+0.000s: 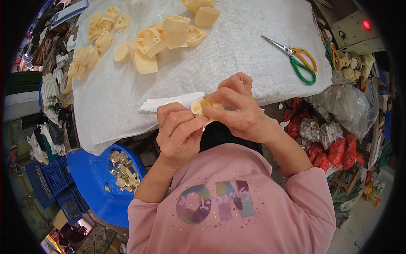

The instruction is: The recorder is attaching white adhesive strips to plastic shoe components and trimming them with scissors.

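Both hands pinch one cream plastic part (202,106) between them at the near tabletop (237,59) edge: the right hand (239,108) clamps it from above and right, the left hand (179,131) closes on it from below-left. A white strip (169,102) runs leftward behind the left hand.

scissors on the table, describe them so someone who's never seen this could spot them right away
Start from the white cloth-covered table in front of the person. The scissors lie alone on its right side, apart from the pile of cream plastic parts at upper left. One handle loop is green and the other orange, with silver blades pointing up-left; nothing else lying on the cloth has those colours.
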Available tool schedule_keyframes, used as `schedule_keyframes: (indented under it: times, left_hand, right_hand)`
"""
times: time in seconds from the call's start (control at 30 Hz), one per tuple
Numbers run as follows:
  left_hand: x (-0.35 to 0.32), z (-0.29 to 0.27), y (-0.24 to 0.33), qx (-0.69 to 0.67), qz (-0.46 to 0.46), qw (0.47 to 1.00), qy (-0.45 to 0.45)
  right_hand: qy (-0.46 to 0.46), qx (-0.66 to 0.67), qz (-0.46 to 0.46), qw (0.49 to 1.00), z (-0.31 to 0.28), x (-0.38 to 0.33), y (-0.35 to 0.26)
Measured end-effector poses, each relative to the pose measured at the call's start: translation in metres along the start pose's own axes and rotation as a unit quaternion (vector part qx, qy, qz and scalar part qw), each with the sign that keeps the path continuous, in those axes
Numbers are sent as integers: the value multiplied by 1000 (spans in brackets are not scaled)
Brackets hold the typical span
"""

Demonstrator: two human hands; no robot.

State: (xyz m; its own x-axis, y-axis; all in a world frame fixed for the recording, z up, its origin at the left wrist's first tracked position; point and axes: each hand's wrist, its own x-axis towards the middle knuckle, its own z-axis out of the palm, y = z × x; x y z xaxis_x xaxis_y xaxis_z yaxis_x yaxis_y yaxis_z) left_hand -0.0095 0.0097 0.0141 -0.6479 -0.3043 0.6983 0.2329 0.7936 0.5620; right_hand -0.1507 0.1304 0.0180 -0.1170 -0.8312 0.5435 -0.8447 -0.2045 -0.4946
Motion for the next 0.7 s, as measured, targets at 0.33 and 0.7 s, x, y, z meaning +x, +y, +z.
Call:
schedule_keyframes:
  times: [0.33, 0.7]
  left_hand:
    - [-2, -16, -3, 35, -1, 999, 36]
    - [1, -2, 2, -164, 11, 986, 27]
  right_hand:
    - [-90, 79, 49, 992, -21, 14, -18]
    - [265, 555, 388, 686, 24, -22, -34]
